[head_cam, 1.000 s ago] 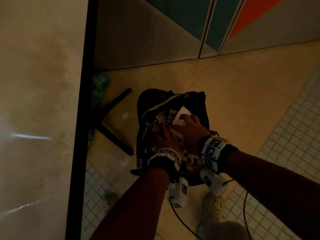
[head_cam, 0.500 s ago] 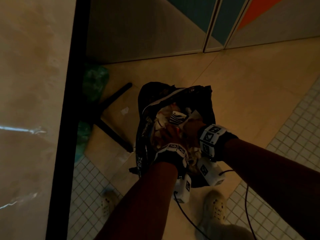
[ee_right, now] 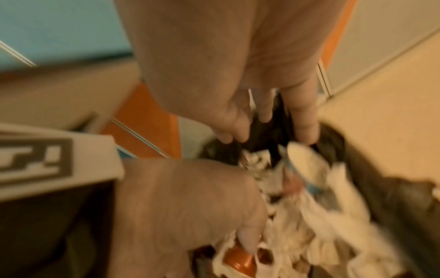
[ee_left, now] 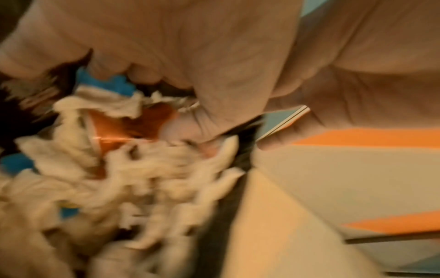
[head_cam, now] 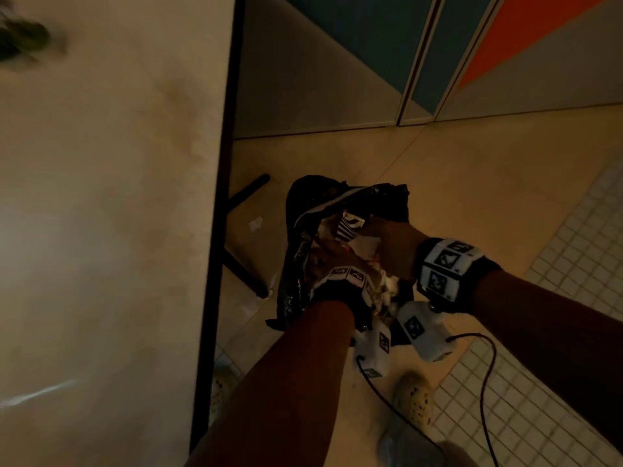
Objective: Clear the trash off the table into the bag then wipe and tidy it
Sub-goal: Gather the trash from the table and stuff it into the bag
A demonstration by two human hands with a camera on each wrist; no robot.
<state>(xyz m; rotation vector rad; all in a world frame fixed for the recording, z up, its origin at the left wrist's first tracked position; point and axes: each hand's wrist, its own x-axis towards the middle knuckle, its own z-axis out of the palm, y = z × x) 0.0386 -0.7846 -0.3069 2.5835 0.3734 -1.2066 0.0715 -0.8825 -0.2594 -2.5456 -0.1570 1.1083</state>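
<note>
Since the earlier frame, the white paper pressed down by the right hand (head_cam: 392,246) is no longer seen on top; both hands are now sunk deeper into the bag (head_cam: 387,200). The black bag stands open on the floor (head_cam: 472,197), just beside the worktop (head_cam: 101,197) edge and near a dark table leg (head_cam: 242,193). It is filled with crumpled white tissues (ee_right: 309,235), a striped wrapper (head_cam: 349,227), an orange item (ee_left: 128,127) and a paper cup (ee_right: 307,165). The left hand (head_cam: 328,256) is pressed into the trash, with its fingers curled onto the tissues and the orange item. The right grip is seen with fingers extended downward at the bag's far rim; whether the rim is held cannot be told. A paper scrap (head_cam: 255,223) lies on the floor.
</note>
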